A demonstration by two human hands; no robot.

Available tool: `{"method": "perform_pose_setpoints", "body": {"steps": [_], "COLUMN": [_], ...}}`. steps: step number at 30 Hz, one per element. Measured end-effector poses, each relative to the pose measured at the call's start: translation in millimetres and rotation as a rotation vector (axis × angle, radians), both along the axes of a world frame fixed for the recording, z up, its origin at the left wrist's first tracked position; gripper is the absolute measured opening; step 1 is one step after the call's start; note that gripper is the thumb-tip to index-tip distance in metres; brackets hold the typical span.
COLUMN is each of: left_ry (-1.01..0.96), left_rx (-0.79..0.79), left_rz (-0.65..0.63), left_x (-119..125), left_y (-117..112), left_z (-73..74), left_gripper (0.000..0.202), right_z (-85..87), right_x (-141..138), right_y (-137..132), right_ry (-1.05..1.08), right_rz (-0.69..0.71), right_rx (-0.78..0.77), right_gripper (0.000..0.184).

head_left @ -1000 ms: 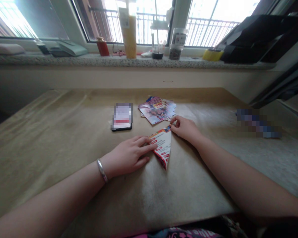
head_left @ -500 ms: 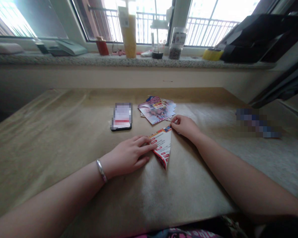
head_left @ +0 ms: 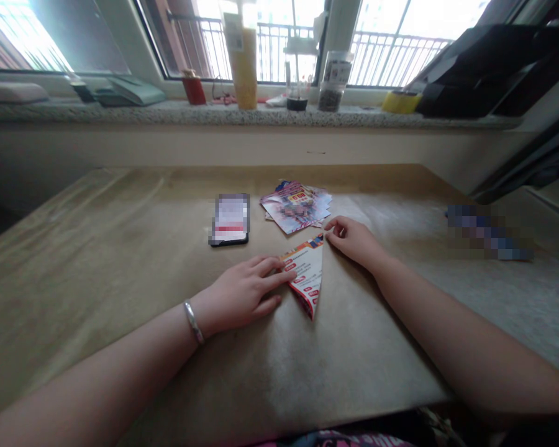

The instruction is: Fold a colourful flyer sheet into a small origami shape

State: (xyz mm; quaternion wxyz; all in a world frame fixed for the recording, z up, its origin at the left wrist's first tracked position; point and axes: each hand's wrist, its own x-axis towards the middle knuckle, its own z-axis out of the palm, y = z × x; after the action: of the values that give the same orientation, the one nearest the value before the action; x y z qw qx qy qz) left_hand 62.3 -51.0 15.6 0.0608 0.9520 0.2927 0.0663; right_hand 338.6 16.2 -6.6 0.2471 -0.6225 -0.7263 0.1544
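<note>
A folded paper leaflet (head_left: 310,267) lies on the table in a triangle, its point toward me. It is white with red labels and print, and a coloured strip runs along the far edge. My left hand (head_left: 245,292) rests flat with fingers spread, fingertips on the leaflet's left side. A silver bangle circles that wrist. At the far right corner of the leaflet is my right hand (head_left: 354,242). Its thumb and index finger are bent with a small gap between them, and they appear just off the paper.
Behind the leaflet lies a fanned pile of printed flyers (head_left: 295,208). A phone (head_left: 230,218) with a blurred screen is to their left. Another blurred item (head_left: 487,233) sits at the far right. Bottles and jars, including a tall yellow container (head_left: 243,68), stand on the stone windowsill (head_left: 168,116).
My right thumb and index finger have loosened from the leaflet's corner and moved slightly right. My left hand stays in place on the paper.
</note>
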Motion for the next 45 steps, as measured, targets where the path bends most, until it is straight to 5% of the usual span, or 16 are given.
{"method": "perform_pose_setpoints", "body": {"steps": [5,8,14,24,29,39,45], "left_ry": [-0.008,-0.012,-0.031,-0.215,-0.352,-0.456,-0.231], "left_rx": [-0.012,-0.046,-0.105,-0.239,-0.231,0.098,0.331], "left_rz": [0.006,0.018,0.038,0.040,0.057,0.049,-0.003], "left_x": [0,-1,-3,-8,-9,-13,-7], "left_y": [-1,0,0,5,9,10,7], "left_z": [-0.9,-1.8,-1.6,1.4,-0.9,4.6,3.4], "left_gripper": [0.046,0.046,0.048,0.038,0.031,0.024,0.021], "right_z": [2.2,5.6,9.0,11.0,8.6,13.4,13.2], "right_x": [6,4,3,4,-3,-32,-37], "right_y": [-9,-14,-16,-17,-22,-45,-46], "right_ry": [0.021,-0.039,-0.088,-0.124,-0.166,-0.277,-0.267], "right_rz": [0.481,0.688,0.839,0.842,0.690,0.468,0.529], "right_rx": [0.199,0.193,0.135,0.165,0.193,0.191,0.240], "right_gripper": [0.014,0.016,0.027,0.029,0.030,0.027,0.026]}}
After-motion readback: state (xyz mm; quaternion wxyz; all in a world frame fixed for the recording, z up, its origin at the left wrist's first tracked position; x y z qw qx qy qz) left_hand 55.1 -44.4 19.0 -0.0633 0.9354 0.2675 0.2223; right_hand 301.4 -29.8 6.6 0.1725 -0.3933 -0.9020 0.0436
